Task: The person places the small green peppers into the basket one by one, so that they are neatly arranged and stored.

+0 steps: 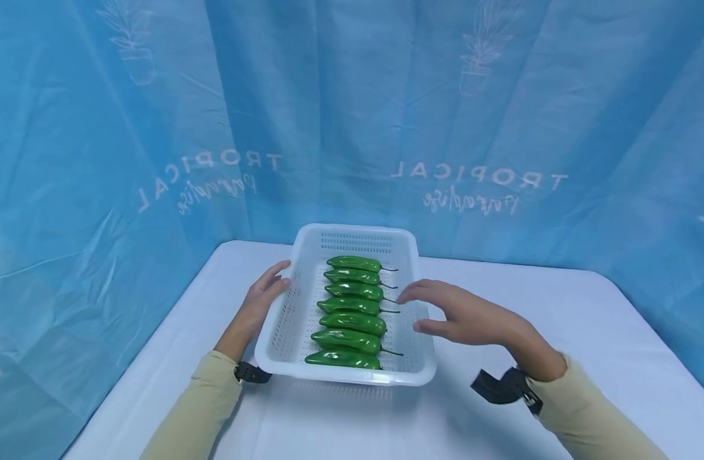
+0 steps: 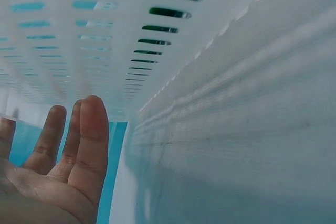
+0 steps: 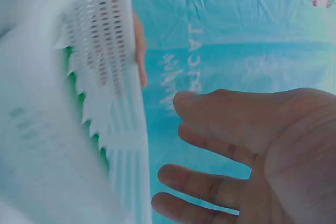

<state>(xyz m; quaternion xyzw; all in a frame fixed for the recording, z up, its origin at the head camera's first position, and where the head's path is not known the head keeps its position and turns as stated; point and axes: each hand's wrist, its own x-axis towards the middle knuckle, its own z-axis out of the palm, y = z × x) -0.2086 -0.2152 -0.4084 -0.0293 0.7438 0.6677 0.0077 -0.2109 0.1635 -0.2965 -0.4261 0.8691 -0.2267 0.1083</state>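
A white plastic basket (image 1: 347, 377) with slotted walls holds several glossy green chili peppers (image 1: 352, 322), lying crosswise in one column with most thin stems to the right. My left hand (image 1: 259, 301) is at the basket's left side, fingertips right at the rim. In the left wrist view its fingers (image 2: 90, 145) are extended beside the slotted wall. Over the right rim hovers my right hand (image 1: 464, 314), fingertips near the pepper stems, thumb apart and nothing held. The right wrist view shows that hand's spread fingers (image 3: 205, 184) next to the basket's side.
The basket is on a table with a white cloth (image 1: 530, 300). Blue curtains (image 1: 363, 115) printed with mirrored lettering hang behind and at both sides. Each wrist wears a black strap (image 1: 253, 372), and the sleeves (image 1: 197, 409) are pale yellow-green.
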